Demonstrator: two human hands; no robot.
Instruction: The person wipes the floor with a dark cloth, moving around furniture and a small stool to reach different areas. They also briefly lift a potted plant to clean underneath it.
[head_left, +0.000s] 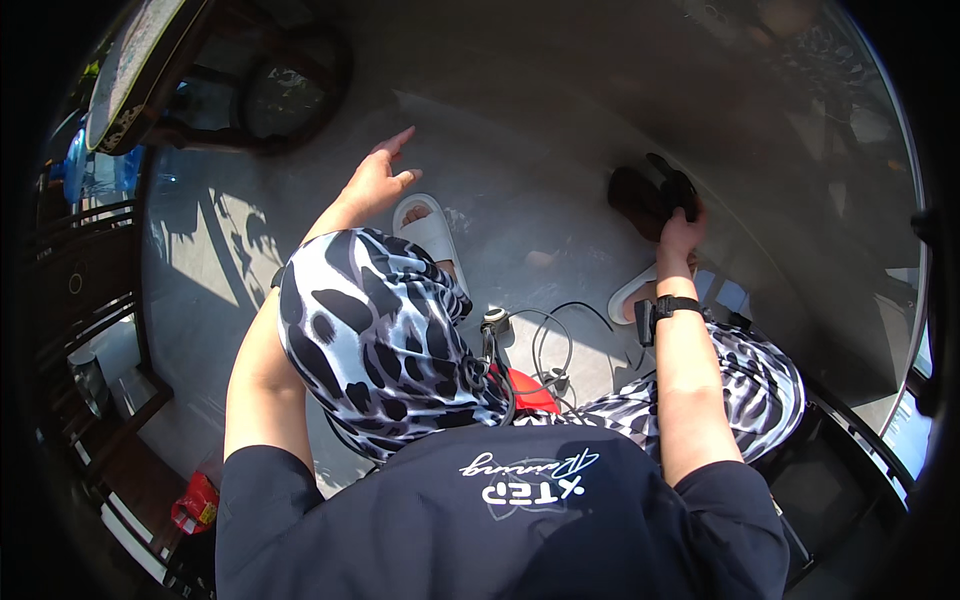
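Note:
My left hand (386, 176) hangs over the floor above a white slide sandal (431, 217) on my left foot, fingers apart and holding nothing. On the right, my right hand (682, 225) grips a black object (675, 187), which looks like part of a shoe. A dark brown shoe-like piece (630, 195) lies against it; shadow hides whether the two are joined. A second white sandal (626, 296) shows partly behind my right forearm. Between my knees are a coiled black cable (551, 337), a small device with a white round top (495, 316) and a red item (529, 391).
A round-topped table (135, 75) and its dark wooden base (292, 142) stand at upper left. Blue water bottles (105, 165) are beside it. A red packet (196, 504) is at lower left, near dark wooden furniture (82, 300). A large dark panel (795, 187) borders the right.

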